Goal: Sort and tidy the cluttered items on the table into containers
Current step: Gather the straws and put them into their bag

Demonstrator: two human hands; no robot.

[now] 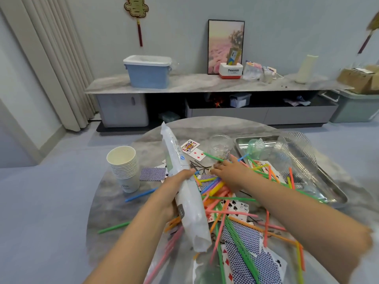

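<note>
My left hand (pixel 174 189) grips a long white plastic sleeve bag (pixel 180 181) that slants across the round marble table (pixel 114 201). My right hand (pixel 229 175) lies on a heap of coloured straws (pixel 221 199), its fingers curled round several of them, beside some black hairpins (pixel 196 166). Playing cards (pixel 242 236) lie scattered under and around the straws, some face up, some with blue backs. A stack of white paper cups (pixel 124 167) stands at the table's left. A clear glass jar (pixel 220 147) stands behind my right hand.
A steel tray (pixel 332 187) at the table's right holds clear plastic containers (pixel 295 154) and a crumpled green bag (pixel 255 147). Loose straws (pixel 141 194) lie near the table's left edge. Behind, a low cabinet carries a blue lidded bin (pixel 147 71).
</note>
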